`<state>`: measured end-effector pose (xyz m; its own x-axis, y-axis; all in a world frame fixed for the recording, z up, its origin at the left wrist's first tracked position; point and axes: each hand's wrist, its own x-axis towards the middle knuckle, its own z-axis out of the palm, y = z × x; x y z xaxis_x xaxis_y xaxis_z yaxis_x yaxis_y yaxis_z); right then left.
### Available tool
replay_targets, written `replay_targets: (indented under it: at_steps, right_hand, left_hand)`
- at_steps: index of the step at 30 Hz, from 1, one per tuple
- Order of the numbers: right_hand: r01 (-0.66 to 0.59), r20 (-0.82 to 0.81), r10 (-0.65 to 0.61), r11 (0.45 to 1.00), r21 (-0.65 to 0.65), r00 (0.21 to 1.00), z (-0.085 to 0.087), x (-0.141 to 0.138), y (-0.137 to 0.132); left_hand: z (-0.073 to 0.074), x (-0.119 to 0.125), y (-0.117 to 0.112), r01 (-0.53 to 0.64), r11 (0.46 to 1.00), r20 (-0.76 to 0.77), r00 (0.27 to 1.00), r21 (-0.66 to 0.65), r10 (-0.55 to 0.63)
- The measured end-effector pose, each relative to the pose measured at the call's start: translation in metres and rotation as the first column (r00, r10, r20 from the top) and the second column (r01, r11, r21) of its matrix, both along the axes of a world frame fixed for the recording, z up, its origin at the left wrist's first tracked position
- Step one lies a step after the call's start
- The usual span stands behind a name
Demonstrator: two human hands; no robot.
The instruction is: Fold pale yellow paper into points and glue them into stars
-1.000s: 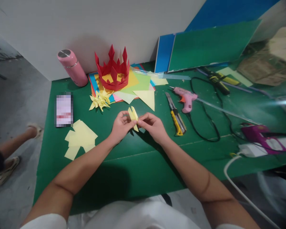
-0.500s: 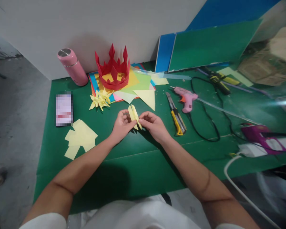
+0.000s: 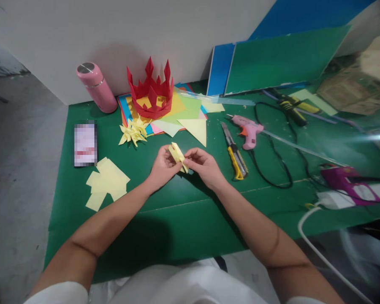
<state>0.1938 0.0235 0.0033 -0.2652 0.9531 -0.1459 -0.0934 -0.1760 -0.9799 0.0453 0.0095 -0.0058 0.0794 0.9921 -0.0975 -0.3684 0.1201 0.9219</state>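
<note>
A small folded piece of yellow paper [image 3: 176, 153] is held between both hands above the green table [image 3: 190, 228]. My left hand [image 3: 162, 169] grips its left side, thumb near the lower end and fingers curled behind. My right hand [image 3: 203, 166] pinches its lower right edge between thumb and fingers. Beyond my left hand lies a cluster of folded yellow paper pieces [image 3: 134, 131]. A loose pile of flat yellow paper pieces [image 3: 108, 181] lies to the left. Behind the hands, a yellow paper triangle [image 3: 196, 130] rests partly on stacked coloured sheets [image 3: 191, 107].
A red paper crown [image 3: 152, 107] stands on the sheets, beside a pink bottle [image 3: 98, 90]. At left lies a phone [image 3: 85, 144]. To the right are a utility knife [image 3: 233, 154], a pink glue gun [image 3: 248, 131] with looping cord, screwdrivers [image 3: 293, 109] and a purple-and-white power strip [image 3: 351, 185].
The folded yellow paper has turned slightly and its top flaps have come closer together. Both hands have stayed almost in place, with small finger shifts.
</note>
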Motion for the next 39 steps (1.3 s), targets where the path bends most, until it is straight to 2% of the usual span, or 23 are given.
replay_targets:
  at_steps: [10,22,30,36,39]
  right_hand:
    - [0.041,-0.008,-0.04,0.998,0.048,0.999,-0.0007,-0.0014,-0.0003]
    - [0.038,-0.063,-0.032,0.996,0.085,0.997,0.0011,-0.0018,-0.0019]
    - [0.007,0.03,-0.014,0.975,0.223,0.999,0.0023,-0.0049,-0.0047]
    - [-0.088,0.176,0.068,0.99,0.113,0.982,0.0025,-0.0037,-0.0058]
    - [-0.095,0.224,0.064,0.987,0.13,0.972,0.0039,-0.0026,-0.0059]
  left_hand:
    - [0.0008,-0.005,0.0016,-0.004,0.994,0.017,1.0,-0.109,0.006]
    - [0.0025,-0.0034,0.0016,-0.022,0.994,0.02,1.0,-0.11,0.024]
    - [0.004,-0.0017,-0.0014,-0.059,0.994,-0.013,0.998,-0.089,0.058]
    - [0.0071,-0.003,-0.0007,-0.108,0.991,0.013,0.994,-0.077,0.109]
    - [0.0067,-0.0031,-0.0007,-0.135,0.989,-0.001,0.991,-0.061,0.135]
